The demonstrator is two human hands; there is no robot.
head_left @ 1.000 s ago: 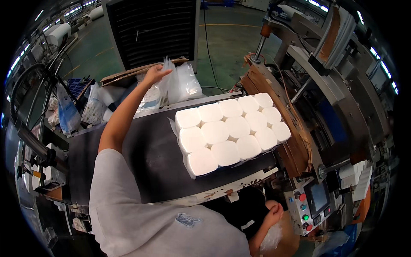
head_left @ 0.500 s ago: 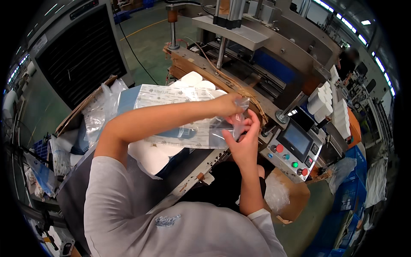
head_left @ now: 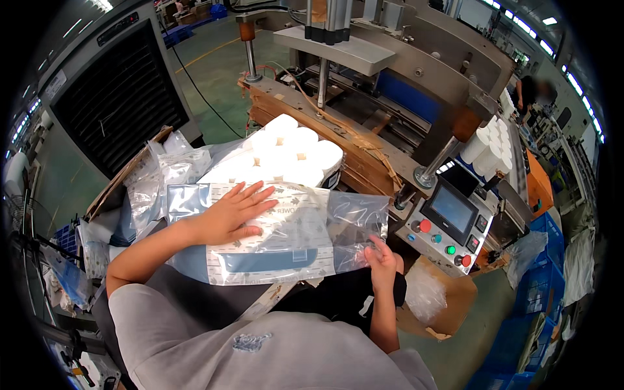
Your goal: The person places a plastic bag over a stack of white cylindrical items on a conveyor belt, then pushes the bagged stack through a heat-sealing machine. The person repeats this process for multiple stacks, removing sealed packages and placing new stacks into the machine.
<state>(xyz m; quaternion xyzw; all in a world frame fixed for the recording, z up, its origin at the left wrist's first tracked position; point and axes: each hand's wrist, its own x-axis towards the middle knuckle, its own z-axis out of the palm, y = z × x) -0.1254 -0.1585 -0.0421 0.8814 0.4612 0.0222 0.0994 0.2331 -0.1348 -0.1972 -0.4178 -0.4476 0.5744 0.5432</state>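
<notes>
A printed plastic packing bag (head_left: 273, 257) with blue panels and a clear end lies flat in front of me. My left hand (head_left: 231, 216) rests on its upper side, palm down, fingers spread. At the clear end, to the right, my right hand (head_left: 382, 263) pinches the bag's edge between thumb and fingers. Just beyond the bag stand several white paper rolls (head_left: 302, 143) grouped together, with clear film along their left side. The bag hides their near side.
A control panel (head_left: 448, 218) with a screen and coloured buttons stands at the right, by a metal press (head_left: 338, 49). More bags (head_left: 179, 166) lie in a carton at left. An open cardboard box (head_left: 455, 305) is low at right. Another person (head_left: 528, 91) is far right.
The bag has come nearer and lies flatter, uncovering more rolls. My left hand has moved from the clear end back to the bag's left part; my right hand has come lower.
</notes>
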